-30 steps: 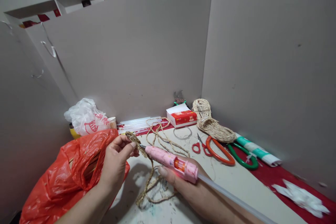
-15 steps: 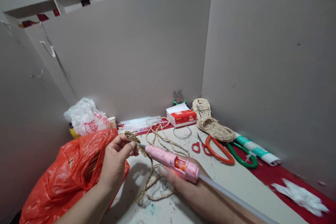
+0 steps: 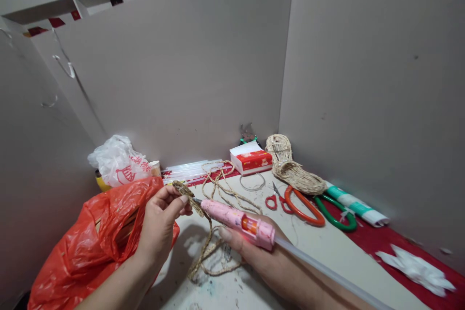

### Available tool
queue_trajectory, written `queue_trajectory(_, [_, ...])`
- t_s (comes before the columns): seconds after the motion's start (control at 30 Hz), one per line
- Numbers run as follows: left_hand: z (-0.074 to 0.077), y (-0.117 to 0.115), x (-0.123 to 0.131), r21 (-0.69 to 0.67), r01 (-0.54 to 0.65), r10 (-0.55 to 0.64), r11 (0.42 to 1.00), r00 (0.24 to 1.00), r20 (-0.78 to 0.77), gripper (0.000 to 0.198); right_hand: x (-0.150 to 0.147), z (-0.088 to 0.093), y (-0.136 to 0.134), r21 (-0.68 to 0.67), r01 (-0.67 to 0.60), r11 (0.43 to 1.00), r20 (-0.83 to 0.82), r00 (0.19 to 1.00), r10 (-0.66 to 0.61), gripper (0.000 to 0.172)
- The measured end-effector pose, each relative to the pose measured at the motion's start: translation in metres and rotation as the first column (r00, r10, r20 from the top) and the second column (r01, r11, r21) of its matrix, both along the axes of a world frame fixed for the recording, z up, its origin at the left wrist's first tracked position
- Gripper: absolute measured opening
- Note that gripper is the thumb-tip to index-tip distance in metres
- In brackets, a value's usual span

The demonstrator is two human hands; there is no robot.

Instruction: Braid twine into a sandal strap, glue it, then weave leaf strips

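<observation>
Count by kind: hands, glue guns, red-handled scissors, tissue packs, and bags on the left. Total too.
Hands: 2 (left hand, right hand)
Glue gun: 1
Red-handled scissors: 1
Tissue pack: 1
Bags: 2 (red bag, white bag)
Total: 7

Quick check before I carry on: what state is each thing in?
Left hand: pinching braided rope
Right hand: wrapped around glue gun
Glue gun: glue stick loaded, nozzle close to the rope, touching unclear
Braided rope: coiled where held, otherwise loose
Red bag: open
Red-handled scissors: lying down, handles apart
Twine hanks: bundled
</observation>
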State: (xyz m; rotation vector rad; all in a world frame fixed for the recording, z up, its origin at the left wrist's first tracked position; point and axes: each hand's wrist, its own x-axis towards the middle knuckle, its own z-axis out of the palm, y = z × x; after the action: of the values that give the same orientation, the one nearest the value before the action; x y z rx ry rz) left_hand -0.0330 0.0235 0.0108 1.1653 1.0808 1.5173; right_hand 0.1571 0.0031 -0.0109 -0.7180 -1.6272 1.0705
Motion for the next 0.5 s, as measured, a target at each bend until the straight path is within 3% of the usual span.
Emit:
queue_trajectory(0.17, [0.001, 0.002, -0.002, 0.013, -0.015, 0.015, 1.0, 1.0, -0.001, 0.016, 0.0, 0.002, 0.001, -0.055, -0.047, 0.997, -0.005, 0.999, 0.047, 0.024])
queue_trajectory(0.5, [0.006, 0.004, -0.011, 0.043, -0.049, 0.047, 0.998, 0.998, 0.045, 0.013, 0.0, -0.006, -0.001, -0.09, -0.041, 0.995, 0.05, 0.998, 0.046, 0.021])
